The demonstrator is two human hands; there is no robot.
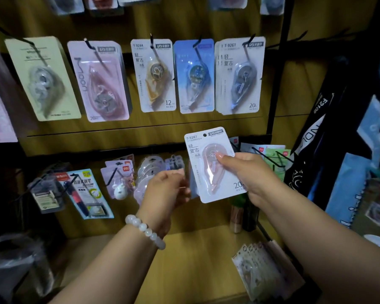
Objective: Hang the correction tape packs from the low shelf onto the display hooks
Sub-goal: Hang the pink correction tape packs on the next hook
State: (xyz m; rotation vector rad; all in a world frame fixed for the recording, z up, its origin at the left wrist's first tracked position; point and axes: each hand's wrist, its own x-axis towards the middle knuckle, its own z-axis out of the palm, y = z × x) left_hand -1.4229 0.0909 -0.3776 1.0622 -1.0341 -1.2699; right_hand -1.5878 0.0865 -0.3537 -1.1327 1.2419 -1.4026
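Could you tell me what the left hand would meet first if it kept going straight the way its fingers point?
Probably the left edge of the pink correction tape pack held by the right hand; the left hand points right towards it, though depth is unclear.

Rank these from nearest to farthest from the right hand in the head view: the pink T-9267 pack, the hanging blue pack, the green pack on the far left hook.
1. The pink T-9267 pack, gripped in the right hand itself.
2. The blue pack, hanging on the upper row, above and slightly left of the hand.
3. The green pack, at the far left of that row.
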